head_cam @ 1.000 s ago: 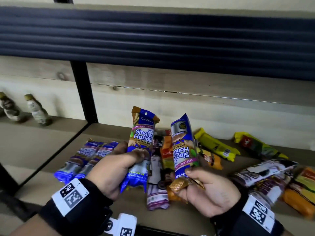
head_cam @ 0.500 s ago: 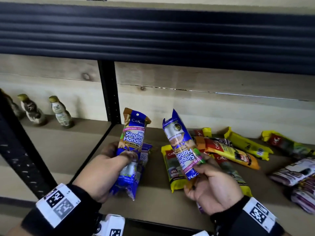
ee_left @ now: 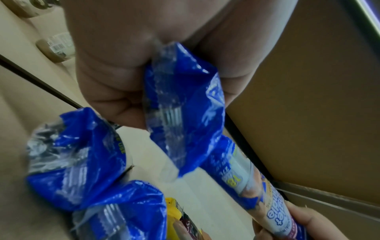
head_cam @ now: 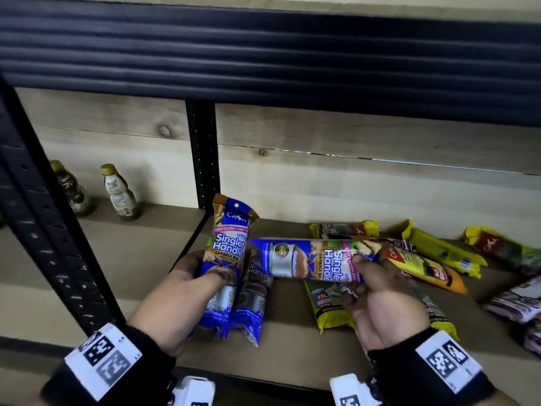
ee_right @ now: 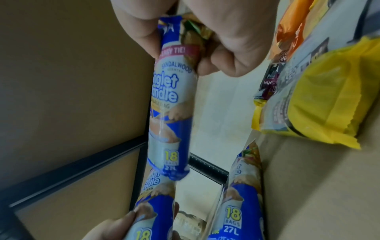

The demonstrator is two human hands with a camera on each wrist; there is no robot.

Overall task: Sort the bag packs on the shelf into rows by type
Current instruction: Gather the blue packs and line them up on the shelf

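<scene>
My left hand [head_cam: 187, 291] grips an upright blue garbage-bag pack [head_cam: 229, 247] above the shelf's left end; the left wrist view shows its crimped blue bottom [ee_left: 185, 104] coming out of my fist [ee_left: 115, 65]. My right hand [head_cam: 377, 291] pinches a second blue pack [head_cam: 310, 259] near its top end and holds it sideways, its bottom pointing left toward the first. In the right wrist view that pack [ee_right: 172, 100] hangs from my fingers [ee_right: 232, 48]. More blue packs [head_cam: 254, 300] lie flat on the shelf under the left-hand pack.
Yellow packs [head_cam: 439, 250] and an orange one [head_cam: 427, 268] lie scattered to the right, purple packs [head_cam: 518, 303] at the far right. A black upright post [head_cam: 202, 153] divides the wooden shelf [head_cam: 292, 347]. Two small bottles [head_cam: 120, 191] stand in the left bay.
The view has shifted left toward the shelf's left end. My right hand has turned its blue pack from leaning upright to lying sideways. The left hand still holds its pack upright.
</scene>
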